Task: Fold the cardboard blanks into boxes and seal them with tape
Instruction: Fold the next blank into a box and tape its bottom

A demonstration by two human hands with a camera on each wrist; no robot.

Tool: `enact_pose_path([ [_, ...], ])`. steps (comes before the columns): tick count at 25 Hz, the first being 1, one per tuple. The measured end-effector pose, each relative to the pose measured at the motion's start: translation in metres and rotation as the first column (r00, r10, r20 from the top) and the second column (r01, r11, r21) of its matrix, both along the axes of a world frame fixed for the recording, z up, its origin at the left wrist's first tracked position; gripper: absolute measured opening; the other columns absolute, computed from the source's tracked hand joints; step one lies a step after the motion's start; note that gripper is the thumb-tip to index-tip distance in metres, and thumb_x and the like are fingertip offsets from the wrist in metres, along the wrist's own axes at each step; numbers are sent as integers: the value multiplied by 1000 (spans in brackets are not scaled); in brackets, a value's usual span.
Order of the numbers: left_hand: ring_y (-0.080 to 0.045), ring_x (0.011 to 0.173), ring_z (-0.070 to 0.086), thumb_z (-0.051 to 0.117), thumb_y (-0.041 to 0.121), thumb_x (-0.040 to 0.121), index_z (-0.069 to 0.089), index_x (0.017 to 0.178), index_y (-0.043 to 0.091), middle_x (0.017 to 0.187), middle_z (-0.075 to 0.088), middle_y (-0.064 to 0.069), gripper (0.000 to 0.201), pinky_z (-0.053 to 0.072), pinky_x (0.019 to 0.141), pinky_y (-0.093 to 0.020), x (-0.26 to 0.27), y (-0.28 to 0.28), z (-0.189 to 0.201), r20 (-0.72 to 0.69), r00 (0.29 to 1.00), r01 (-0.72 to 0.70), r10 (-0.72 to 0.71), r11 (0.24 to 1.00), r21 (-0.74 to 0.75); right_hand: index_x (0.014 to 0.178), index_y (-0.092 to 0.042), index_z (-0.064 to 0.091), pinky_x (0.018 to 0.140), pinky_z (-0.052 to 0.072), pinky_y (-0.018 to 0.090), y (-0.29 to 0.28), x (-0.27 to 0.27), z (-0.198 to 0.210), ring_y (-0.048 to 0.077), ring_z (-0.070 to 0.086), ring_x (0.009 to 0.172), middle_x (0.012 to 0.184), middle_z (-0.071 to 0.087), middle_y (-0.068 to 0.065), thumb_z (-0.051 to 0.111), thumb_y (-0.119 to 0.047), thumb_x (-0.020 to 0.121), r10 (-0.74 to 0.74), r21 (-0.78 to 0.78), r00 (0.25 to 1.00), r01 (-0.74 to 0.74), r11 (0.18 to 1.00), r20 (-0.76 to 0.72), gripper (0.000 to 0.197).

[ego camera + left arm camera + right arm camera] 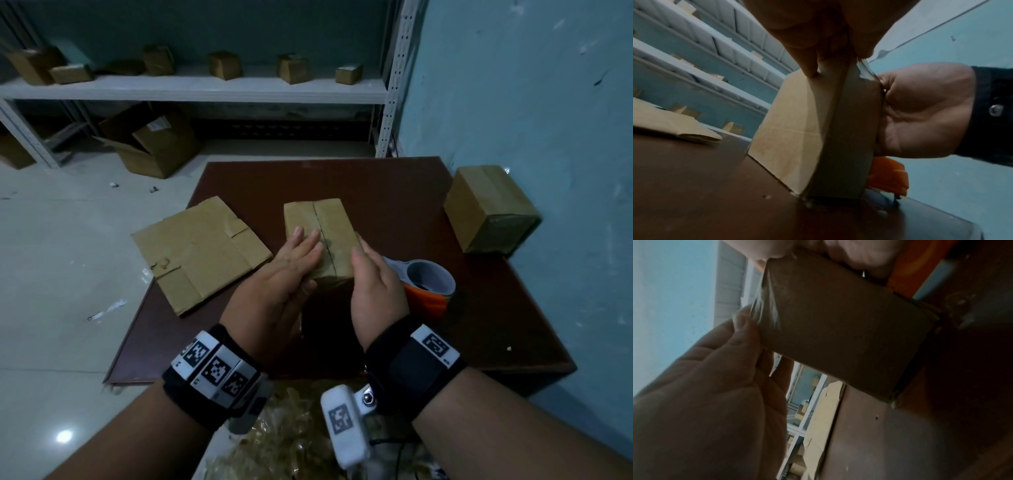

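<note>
Our left hand [294, 270] lies with straight fingers flat on the top of the upright brown cardboard box [320, 236] at the dark brown table's [394, 192] centre. Our right hand [375, 284], fingers straight, presses its three o'clock side. Only the wrist views show clear tape [764, 311] wrinkled at the top edge. Flat cardboard blanks [198, 253] lie at nine o'clock.

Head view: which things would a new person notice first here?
First, the two hands, left hand and right hand, pressing on the folded box at the middle of the brown table. Next, the orange tape dispenser just right of it, and a flat cardboard blank on the left.
</note>
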State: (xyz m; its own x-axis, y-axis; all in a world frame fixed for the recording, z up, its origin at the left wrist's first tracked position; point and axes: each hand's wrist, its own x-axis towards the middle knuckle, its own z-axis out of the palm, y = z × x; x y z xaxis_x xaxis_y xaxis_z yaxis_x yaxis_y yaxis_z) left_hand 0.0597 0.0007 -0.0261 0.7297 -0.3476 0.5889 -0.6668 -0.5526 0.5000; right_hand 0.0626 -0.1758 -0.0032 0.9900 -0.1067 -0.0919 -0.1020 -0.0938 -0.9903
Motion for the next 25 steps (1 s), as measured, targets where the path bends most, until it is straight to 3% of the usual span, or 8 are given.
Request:
enact_pose_path([
  [3, -11, 159, 3, 46, 58, 101, 16, 161, 12, 172, 5, -6, 81, 14, 128, -26, -6, -5, 0, -170, 980, -95, 100, 995, 33, 149, -37, 53, 101, 42, 9, -3, -5, -1, -22, 54, 110, 128, 61, -27, 23, -71, 101, 62, -100, 997, -58, 993, 37, 66],
  [5, 6, 153, -16, 56, 72, 87, -1, 164, 20, 171, -16, -4, 109, 0, 119, -5, -12, -11, -1, -322, 936, -149, 140, 989, -3, 161, -42, 28, 112, 42, 24, -5, -6, -9, -12, 52, 124, 148, 54, -17, 15, -90, 86, 188, -271, 975, -150, 951, 118, 90],
  [8, 9, 152, -11, 57, 78, 81, -8, 163, 31, 172, -10, 0, 115, 2, 114, 0, -10, -10, -7, -387, 911, -175, 141, 983, -54, 165, -38, 3, 104, 49, 31, -15, 2, -18, 14, 56, 133, 157, 49, 2, 13, -98, 75, 323, -514, 938, -215, 830, 129, 109],
  [13, -7, 157, 9, 43, 78, 91, 7, 160, 36, 169, 10, 0, 88, 9, 118, -5, 4, 12, -5, -275, 949, -141, 153, 988, 62, 164, -34, -7, 77, 49, 23, -21, 6, -14, 7, 63, 94, 129, 66, 3, 3, -97, 72, 393, -646, 914, -239, 725, 103, 112],
  [16, -7, 158, 9, 32, 69, 101, 6, 160, 42, 167, 5, 18, 70, 12, 122, -11, 5, 20, -4, -233, 969, -70, 86, 995, 77, 165, -38, -1, 72, 45, 13, -23, 5, -21, -7, 58, 86, 119, 65, -8, 0, -93, 79, 367, -571, 920, -231, 788, 135, 102],
  [20, -9, 158, 12, 28, 61, 106, 3, 160, 45, 163, 3, 35, 62, 13, 124, -15, 2, 21, -3, -229, 972, -59, 59, 998, 5, 156, -37, 42, 94, 37, 2, -13, -6, -17, -9, 52, 124, 141, 56, -19, 24, -64, 105, 181, -162, 978, -163, 973, 105, 61],
  [23, -6, 158, 10, 27, 65, 104, 0, 153, 63, 159, 1, 46, 56, 11, 123, -12, 0, 17, 1, -260, 964, -62, 59, 998, -3, 122, -32, 66, 78, 46, 15, -4, -1, -16, 12, 66, 109, 112, 70, -12, 42, -51, 108, 14, 15, 997, -13, 1000, -81, 34],
  [25, -4, 157, 10, 28, 65, 104, 4, 155, 61, 161, 4, 44, 56, 11, 123, -12, -1, 16, 2, -281, 958, -65, 54, 997, -30, 120, -32, 69, 85, 53, 20, -2, 4, -20, 13, 69, 113, 109, 73, -14, 50, -48, 106, -32, 36, 995, 35, 999, -90, 29],
])
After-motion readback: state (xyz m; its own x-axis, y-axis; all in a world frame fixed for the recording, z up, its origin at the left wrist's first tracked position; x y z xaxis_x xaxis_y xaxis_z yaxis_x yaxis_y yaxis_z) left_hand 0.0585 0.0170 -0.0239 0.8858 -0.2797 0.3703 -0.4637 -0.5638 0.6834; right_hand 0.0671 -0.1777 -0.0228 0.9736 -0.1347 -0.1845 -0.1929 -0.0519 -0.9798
